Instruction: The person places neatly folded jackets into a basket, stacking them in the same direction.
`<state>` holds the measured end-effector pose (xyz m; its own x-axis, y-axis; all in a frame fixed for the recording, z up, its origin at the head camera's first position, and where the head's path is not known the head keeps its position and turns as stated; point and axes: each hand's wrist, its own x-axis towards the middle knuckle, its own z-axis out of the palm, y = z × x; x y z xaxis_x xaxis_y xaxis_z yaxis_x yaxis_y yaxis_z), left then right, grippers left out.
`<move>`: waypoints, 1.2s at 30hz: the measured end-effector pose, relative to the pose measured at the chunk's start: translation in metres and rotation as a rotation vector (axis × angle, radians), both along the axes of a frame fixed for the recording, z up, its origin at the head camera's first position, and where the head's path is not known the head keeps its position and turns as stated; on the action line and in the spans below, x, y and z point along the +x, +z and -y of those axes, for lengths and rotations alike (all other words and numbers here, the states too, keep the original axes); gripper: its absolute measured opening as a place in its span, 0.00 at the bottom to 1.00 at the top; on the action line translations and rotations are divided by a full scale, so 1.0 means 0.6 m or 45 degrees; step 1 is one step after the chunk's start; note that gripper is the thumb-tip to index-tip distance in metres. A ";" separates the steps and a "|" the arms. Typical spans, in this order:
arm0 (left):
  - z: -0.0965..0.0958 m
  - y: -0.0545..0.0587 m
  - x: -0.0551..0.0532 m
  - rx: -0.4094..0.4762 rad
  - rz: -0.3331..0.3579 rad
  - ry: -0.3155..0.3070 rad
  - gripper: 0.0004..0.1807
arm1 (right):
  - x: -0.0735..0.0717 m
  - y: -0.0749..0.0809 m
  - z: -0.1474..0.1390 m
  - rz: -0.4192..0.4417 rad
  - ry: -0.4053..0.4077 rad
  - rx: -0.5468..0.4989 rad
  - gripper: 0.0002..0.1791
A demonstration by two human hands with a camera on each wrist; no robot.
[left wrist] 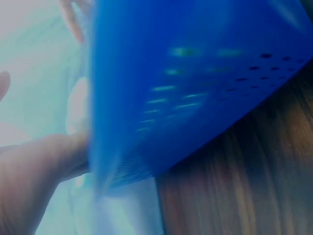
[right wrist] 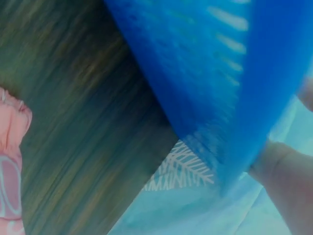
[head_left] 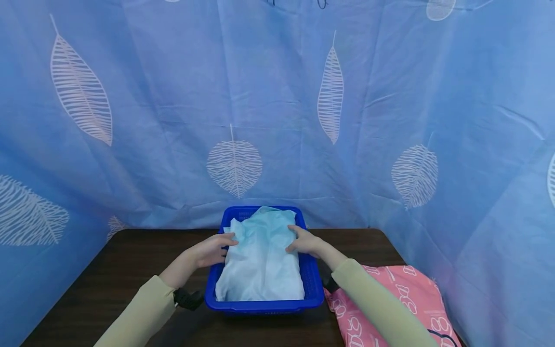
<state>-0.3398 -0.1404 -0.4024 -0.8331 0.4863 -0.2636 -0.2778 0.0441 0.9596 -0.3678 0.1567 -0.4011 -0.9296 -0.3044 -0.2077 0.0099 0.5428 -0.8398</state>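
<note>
Pale blue cloth (head_left: 260, 260) fills the blue basket (head_left: 264, 304) on the desk (head_left: 121, 270); my left hand (head_left: 212, 250) and right hand (head_left: 305, 242) press it with nearly straight fingers, gripping it comes next.

Perforated glossy plastic basket (head_left: 312, 282); soft matt cloth (head_left: 260, 260); dark wood-grain table (head_left: 121, 270).

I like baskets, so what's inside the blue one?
A light blue cloth fills the blue basket, with both hands touching it. Anything beneath the cloth is covered, so it cannot be seen.
</note>
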 end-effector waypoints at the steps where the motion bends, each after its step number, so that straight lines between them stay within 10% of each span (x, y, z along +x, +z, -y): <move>1: 0.003 0.004 0.003 0.010 -0.005 -0.002 0.41 | 0.004 0.003 0.000 0.009 -0.009 -0.025 0.45; 11: 0.036 0.022 0.030 0.075 -0.068 -0.004 0.38 | 0.038 0.021 0.002 -0.055 -0.066 -0.031 0.43; 22: 0.016 0.035 0.085 -0.181 -0.184 0.178 0.32 | 0.065 0.020 -0.025 -0.137 -0.073 -0.070 0.38; 36: -0.069 0.049 0.165 -0.305 -0.618 0.379 0.29 | 0.147 0.039 -0.093 -0.266 -0.030 -0.228 0.40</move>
